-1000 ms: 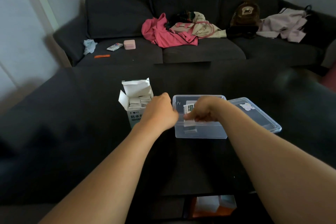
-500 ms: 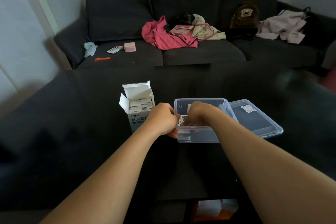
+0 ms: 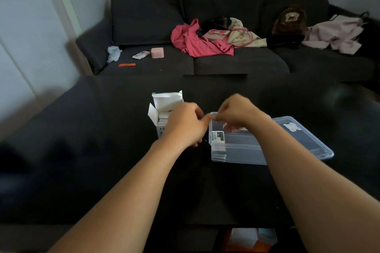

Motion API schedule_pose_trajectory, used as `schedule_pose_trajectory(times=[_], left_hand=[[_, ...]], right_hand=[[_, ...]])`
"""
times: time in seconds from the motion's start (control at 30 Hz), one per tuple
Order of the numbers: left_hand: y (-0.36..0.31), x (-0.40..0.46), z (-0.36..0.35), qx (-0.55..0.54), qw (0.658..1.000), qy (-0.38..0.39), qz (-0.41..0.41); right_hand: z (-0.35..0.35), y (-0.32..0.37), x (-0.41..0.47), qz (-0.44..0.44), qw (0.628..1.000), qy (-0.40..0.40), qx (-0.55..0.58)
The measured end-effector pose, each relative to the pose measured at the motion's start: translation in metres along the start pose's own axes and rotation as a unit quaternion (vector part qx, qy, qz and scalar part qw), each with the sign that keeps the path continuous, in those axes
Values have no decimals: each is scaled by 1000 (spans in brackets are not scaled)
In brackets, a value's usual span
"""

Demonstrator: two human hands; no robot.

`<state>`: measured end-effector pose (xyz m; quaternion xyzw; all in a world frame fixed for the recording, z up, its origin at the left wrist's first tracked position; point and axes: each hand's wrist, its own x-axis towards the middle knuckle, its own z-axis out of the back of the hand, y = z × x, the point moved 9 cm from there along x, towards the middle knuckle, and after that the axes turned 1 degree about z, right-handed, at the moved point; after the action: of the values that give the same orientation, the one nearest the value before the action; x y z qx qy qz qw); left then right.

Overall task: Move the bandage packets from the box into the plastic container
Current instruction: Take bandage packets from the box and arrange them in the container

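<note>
- Since half a second ago, the right hand (image 3: 239,112) is seen raised out of the plastic container (image 3: 240,151) to its far-left rim, fingers curled; whether anything is pinched cannot be told through the blur.
- The left hand (image 3: 186,125) is now held between box and container, loosely curled, nothing visibly gripped.
- The clear, rectangular container holds one printed bandage packet (image 3: 218,136) at its left end.
- The white cardboard box (image 3: 164,112), flaps open, shows stacked packets inside.

dark sofa (image 3: 236,61) behind: pink garment (image 3: 195,41), brown backpack (image 3: 287,22), pink case (image 3: 157,53), orange strip (image 3: 126,65).
</note>
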<state>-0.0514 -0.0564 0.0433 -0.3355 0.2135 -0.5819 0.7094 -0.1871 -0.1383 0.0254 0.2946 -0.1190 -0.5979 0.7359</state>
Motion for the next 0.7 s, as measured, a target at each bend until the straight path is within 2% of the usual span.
schedule_pose_trajectory(times=[0.07,0.13,0.17,0.23,0.3,0.43,0.57,0.7], left_hand=[[6,-1,51,-9,987,-160,-25],[26,-10,93,-36,960,-276,-5],[39,-13,104,-52,953,-297,17],[62,-14,110,-52,957,-280,59],[76,-10,100,-21,970,-232,72],[78,-1,84,25,986,-168,3],[73,3,69,155,982,-102,-13],[71,5,69,158,984,-78,-1]], right_hand=[[20,50,-17,149,983,-99,50],[12,93,-37,254,959,-95,76],[1,107,-40,279,955,-83,53],[-19,123,-37,293,951,-95,-21],[-25,124,-27,269,952,-121,-81],[-33,129,-15,245,947,-110,-178],[-44,137,-8,252,939,-92,-216],[-48,138,-2,250,943,-83,-201]])
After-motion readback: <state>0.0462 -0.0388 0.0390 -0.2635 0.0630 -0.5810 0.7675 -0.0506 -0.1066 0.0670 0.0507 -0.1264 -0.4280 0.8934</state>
